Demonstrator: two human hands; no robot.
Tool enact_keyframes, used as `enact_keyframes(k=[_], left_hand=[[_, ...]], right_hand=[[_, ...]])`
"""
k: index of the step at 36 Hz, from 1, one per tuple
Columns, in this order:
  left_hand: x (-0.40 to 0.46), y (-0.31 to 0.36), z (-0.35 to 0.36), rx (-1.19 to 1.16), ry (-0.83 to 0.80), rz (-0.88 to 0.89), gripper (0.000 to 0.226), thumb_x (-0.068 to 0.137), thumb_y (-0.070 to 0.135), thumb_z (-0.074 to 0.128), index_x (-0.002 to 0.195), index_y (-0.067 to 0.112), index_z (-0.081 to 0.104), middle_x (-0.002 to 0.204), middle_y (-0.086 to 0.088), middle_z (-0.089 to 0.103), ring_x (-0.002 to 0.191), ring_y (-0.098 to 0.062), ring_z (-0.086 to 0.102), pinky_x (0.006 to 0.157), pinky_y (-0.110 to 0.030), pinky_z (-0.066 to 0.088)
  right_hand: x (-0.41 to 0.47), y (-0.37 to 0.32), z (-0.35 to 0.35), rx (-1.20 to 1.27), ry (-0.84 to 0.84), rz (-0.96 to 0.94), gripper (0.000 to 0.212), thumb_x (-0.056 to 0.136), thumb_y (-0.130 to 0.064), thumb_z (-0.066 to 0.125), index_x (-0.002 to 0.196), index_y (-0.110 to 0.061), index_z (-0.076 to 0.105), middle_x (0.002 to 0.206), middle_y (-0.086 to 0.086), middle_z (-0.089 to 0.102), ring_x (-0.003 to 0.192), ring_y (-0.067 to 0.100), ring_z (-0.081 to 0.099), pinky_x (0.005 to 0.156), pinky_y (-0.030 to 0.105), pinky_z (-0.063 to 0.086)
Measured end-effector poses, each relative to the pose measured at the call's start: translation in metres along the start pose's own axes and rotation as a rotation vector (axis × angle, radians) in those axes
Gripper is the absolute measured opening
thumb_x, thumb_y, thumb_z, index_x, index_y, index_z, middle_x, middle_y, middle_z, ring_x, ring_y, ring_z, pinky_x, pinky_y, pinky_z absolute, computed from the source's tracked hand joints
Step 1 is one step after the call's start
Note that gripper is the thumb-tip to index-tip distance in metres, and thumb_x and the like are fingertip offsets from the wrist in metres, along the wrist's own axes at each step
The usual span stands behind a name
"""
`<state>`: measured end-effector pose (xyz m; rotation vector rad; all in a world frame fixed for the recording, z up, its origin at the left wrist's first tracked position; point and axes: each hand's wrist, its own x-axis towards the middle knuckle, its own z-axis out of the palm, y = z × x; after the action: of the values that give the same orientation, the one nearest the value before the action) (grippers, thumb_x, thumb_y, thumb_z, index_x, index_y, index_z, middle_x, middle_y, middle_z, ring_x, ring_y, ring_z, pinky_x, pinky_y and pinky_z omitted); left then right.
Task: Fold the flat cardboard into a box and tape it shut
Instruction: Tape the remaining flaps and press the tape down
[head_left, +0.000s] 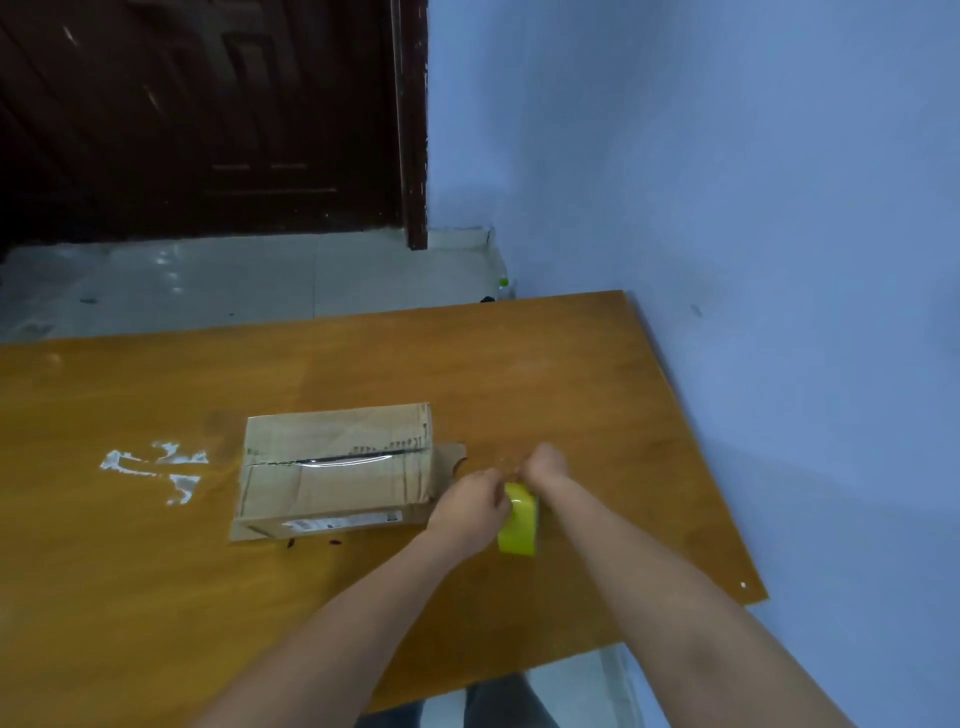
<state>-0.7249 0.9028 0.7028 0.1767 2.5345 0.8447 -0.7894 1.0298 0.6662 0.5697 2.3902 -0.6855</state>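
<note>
just right of box (335, 470), both hands grip tape roll (518, 519).

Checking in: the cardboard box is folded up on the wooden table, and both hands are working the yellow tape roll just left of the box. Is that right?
Not quite. The head view shows the yellow tape roll and both hands, left and right, just right of the cardboard box, not left of it. The rest holds: the box is folded up on the wooden table.
</note>
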Motion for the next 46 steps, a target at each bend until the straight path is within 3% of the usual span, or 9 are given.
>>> enact_keyframes(k=[7, 11, 16, 20, 28, 33, 39, 42, 46], left_hand=[[0.021, 0.007, -0.003, -0.381, 0.003, -0.363, 0.043, 0.095, 0.031, 0.044, 0.124, 0.000, 0.044, 0.085, -0.003, 0.052, 0.062, -0.012, 0.045, 0.048, -0.028, 0.032], [0.027, 0.016, -0.007, -0.678, 0.082, -0.431, 0.071, 0.093, 0.048, 0.048, 0.144, 0.005, 0.025, 0.137, -0.013, 0.045, 0.116, -0.030, 0.050, 0.078, -0.030, 0.038], [0.028, 0.033, -0.037, -1.146, 0.145, -0.253, 0.019, 0.087, 0.028, 0.065, 0.092, 0.009, 0.064, 0.090, -0.011, 0.066, 0.083, -0.023, 0.065, 0.073, -0.030, 0.053], [0.030, 0.048, -0.065, -1.053, 0.164, -0.126, 0.020, 0.092, 0.012, 0.057, 0.073, 0.008, 0.062, 0.082, -0.014, 0.067, 0.058, -0.021, 0.066, 0.052, -0.024, 0.055], [0.023, 0.067, -0.118, -0.353, 0.420, 0.094, 0.029, 0.097, 0.031, 0.043, 0.077, 0.014, 0.055, 0.071, -0.004, 0.065, 0.067, -0.027, 0.064, 0.066, -0.040, 0.050], [0.020, 0.075, -0.158, -0.307, 0.550, 0.102, 0.031, 0.097, 0.035, 0.042, 0.080, 0.014, 0.059, 0.075, -0.004, 0.065, 0.074, -0.027, 0.061, 0.065, -0.036, 0.045], [0.017, 0.080, -0.201, -0.429, 0.668, 0.069, 0.030, 0.098, 0.035, 0.042, 0.083, 0.016, 0.060, 0.083, -0.003, 0.070, 0.075, -0.029, 0.066, 0.076, -0.043, 0.052], [0.014, 0.080, -0.217, -0.567, 0.733, 0.030, 0.029, 0.097, 0.031, 0.043, 0.084, 0.014, 0.063, 0.082, -0.005, 0.071, 0.078, -0.030, 0.068, 0.077, -0.043, 0.054], [0.010, 0.078, -0.230, -1.002, 0.721, -0.077, 0.028, 0.098, 0.024, 0.043, 0.084, 0.005, 0.059, 0.078, -0.011, 0.063, 0.048, -0.024, 0.061, 0.061, -0.036, 0.057]], right_hand=[[-0.012, -0.002, -0.006, 0.335, -0.026, -0.191, 0.038, 0.087, 0.006, 0.055, 0.057, -0.015, 0.046, 0.061, 0.003, 0.047, 0.060, 0.012, 0.041, 0.051, 0.021, 0.032], [-0.027, -0.001, -0.028, 0.503, -0.040, -0.270, 0.037, 0.090, 0.007, 0.052, 0.061, -0.016, 0.043, 0.060, 0.002, 0.044, 0.056, 0.012, 0.040, 0.050, 0.016, 0.035], [-0.041, -0.006, -0.056, 0.593, -0.071, -0.380, 0.032, 0.090, 0.007, 0.051, 0.067, -0.015, 0.051, 0.065, 0.004, 0.050, 0.060, 0.012, 0.047, 0.059, 0.021, 0.041], [-0.052, -0.012, -0.075, 0.626, -0.081, -0.457, 0.030, 0.090, 0.008, 0.050, 0.070, -0.014, 0.052, 0.066, 0.006, 0.051, 0.060, 0.014, 0.050, 0.060, 0.021, 0.044], [-0.076, -0.041, -0.108, 0.687, -0.072, -0.613, 0.024, 0.088, 0.009, 0.055, 0.080, -0.013, 0.058, 0.071, 0.005, 0.056, 0.059, 0.007, 0.057, 0.064, 0.018, 0.048], [-0.091, -0.068, -0.124, 0.701, -0.047, -0.698, 0.027, 0.084, 0.009, 0.060, 0.107, -0.007, 0.062, 0.092, 0.007, 0.060, 0.087, 0.016, 0.056, 0.087, 0.044, 0.049], [-0.110, -0.105, -0.131, 0.607, 0.086, -0.800, 0.054, 0.091, -0.012, 0.060, 0.141, -0.020, 0.042, 0.122, 0.000, 0.046, 0.110, 0.014, 0.053, 0.082, 0.008, 0.045], [-0.114, -0.116, -0.137, 0.681, 0.092, -0.722, 0.068, 0.091, -0.024, 0.061, 0.148, -0.026, 0.025, 0.120, -0.003, 0.048, 0.114, 0.016, 0.052, 0.095, 0.025, 0.044], [-0.121, -0.117, -0.144, 0.757, -0.009, -0.687, 0.023, 0.093, -0.033, 0.056, 0.106, -0.015, 0.063, 0.088, -0.001, 0.069, 0.081, 0.015, 0.066, 0.084, 0.041, 0.050]])
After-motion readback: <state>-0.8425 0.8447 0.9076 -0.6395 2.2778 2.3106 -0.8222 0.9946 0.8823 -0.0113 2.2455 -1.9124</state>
